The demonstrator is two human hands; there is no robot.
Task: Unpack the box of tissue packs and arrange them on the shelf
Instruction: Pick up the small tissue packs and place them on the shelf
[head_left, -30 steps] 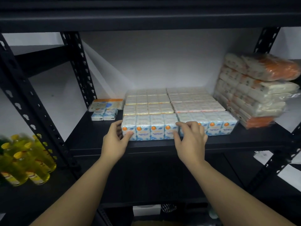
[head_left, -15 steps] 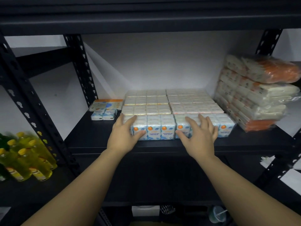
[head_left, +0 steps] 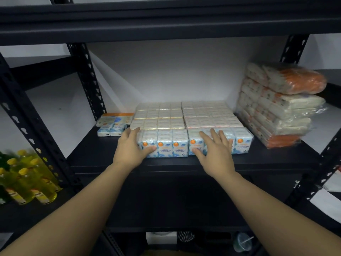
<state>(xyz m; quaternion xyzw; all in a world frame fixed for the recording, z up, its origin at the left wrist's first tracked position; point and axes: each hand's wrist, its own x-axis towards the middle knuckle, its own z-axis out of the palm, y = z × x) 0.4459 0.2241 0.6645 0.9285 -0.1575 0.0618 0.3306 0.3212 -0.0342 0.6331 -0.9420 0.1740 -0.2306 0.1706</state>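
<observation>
The black shelf (head_left: 276, 159) spans mid-frame, carrying the block of tissue packs (head_left: 184, 122) at centre. Stacked bulk packs (head_left: 276, 106) sit at right. The left hand (head_left: 129, 146) and right hand (head_left: 215, 150), each grip released with fingers flat, press the front row.

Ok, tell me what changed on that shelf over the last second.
Both hands went from curled at the front row's top edge to flat against its faces: left hand on the left packs, right hand on the right ones, pressing the front row of tissue packs back. Nothing was picked up. The side stack and yellow bottles stayed put.
</observation>
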